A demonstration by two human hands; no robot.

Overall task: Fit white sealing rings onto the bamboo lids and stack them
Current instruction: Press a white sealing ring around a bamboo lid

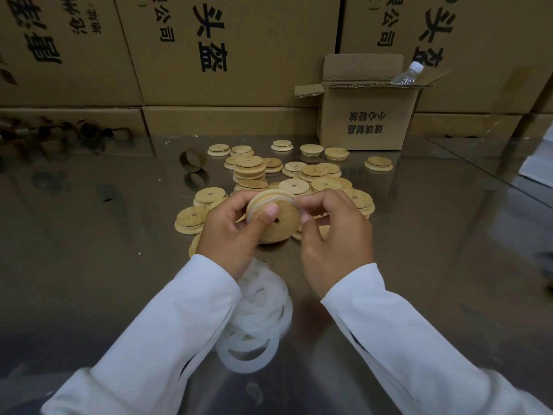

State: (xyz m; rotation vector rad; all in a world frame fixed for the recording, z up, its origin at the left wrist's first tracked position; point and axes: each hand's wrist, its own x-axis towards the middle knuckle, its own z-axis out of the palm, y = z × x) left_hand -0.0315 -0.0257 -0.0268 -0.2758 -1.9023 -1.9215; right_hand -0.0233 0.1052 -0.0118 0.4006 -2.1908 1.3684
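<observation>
With left hand (230,232) gripping round pale bamboo lid (285,227), thumb pressed on its face beside centre hole. With right hand (332,232) pinching thin white sealing ring (259,206) at lid's rim. Below wrists, heap of white rings (260,313) on shiny metal table (419,235); beyond, scattered bamboo lids (294,185) and short stack (249,169).

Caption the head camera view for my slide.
The left hand and right hand fit a white sealing ring onto a bamboo lid above spare rings.
</observation>
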